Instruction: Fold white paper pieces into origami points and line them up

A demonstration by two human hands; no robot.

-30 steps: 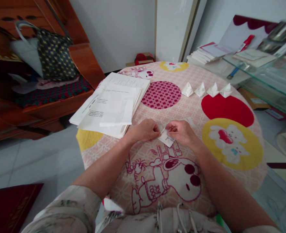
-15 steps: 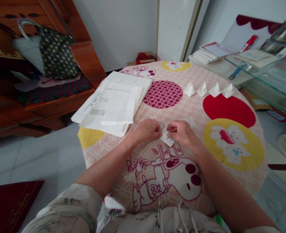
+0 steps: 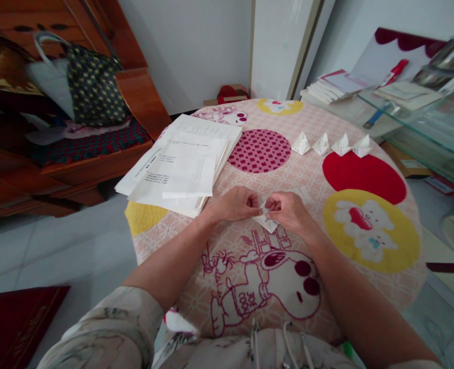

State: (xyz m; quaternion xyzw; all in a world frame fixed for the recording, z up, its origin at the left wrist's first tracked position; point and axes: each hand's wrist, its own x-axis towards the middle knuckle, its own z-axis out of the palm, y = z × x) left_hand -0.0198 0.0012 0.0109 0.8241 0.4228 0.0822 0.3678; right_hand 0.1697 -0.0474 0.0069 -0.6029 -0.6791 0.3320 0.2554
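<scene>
Item: folded paper (image 3: 267, 222), small, white, with faint print. It sits near the front middle of the tabletop (image 3: 307, 179), its lower corner resting on the patterned cloth just above the cartoon dog (image 3: 276, 282).

Left hand (image 3: 236, 204): grip closed, fingertips pinching the folded paper's upper left edge.

Right hand (image 3: 290, 211): grip closed, fingertips pinching the upper right edge, so the two hands nearly meet over the piece. Both forearms lie across the cloth.

Sheets (image 3: 180, 164): a loose stack of printed pages, left of the hands and well apart from them, overhanging the tabletop's left edge.

Paper shapes (image 3: 330, 145): four small, white and peaked, in a row at the far right, between the checked pink circle (image 3: 259, 150) and the red circle (image 3: 363, 177).

Bag (image 3: 94, 87): dark and dotted, on the wooden bench (image 3: 96, 159) at the left.

Booklets (image 3: 327, 87): stacked beyond the tabletop at the upper right, beside a glass shelf (image 3: 422, 128).
</scene>
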